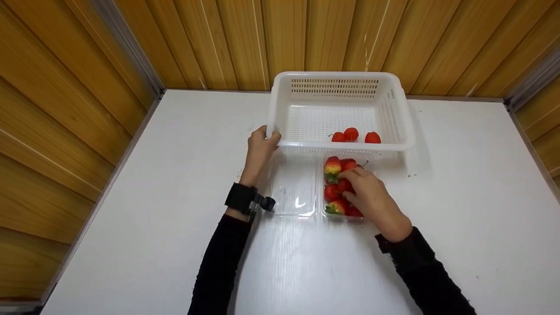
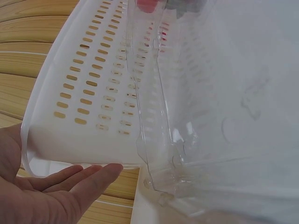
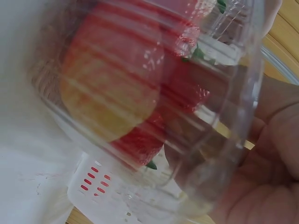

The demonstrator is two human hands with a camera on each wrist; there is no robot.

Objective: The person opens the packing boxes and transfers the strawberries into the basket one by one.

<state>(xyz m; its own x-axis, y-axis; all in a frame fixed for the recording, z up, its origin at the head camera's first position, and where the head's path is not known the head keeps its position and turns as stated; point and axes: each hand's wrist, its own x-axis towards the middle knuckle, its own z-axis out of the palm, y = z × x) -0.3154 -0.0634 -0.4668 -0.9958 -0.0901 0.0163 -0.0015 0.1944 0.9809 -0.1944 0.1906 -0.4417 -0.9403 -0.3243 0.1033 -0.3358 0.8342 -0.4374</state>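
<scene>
My left hand (image 1: 261,144) grips the front left corner of a white slotted basket (image 1: 341,147) by its rim; in the left wrist view the fingers (image 2: 88,186) reach beneath the corner. In front of the basket lies an open clear plastic clamshell box (image 1: 294,188). Its right half is filled with red fruit: strawberries (image 1: 332,165) with yellowish bases and green leaves, and round cherries (image 1: 331,192). My right hand (image 1: 372,199) reaches in from the right, thumb and fingers around a cherry (image 1: 345,186). Through the plastic, the right wrist view shows a large strawberry (image 3: 112,70).
Several red cherries (image 1: 351,134) lie at the front of the basket's inside. The white table (image 1: 183,183) is bordered by wood-grain panels (image 1: 245,43) behind and at both sides. The clamshell's bare left half is beside my left wrist strap (image 1: 241,197).
</scene>
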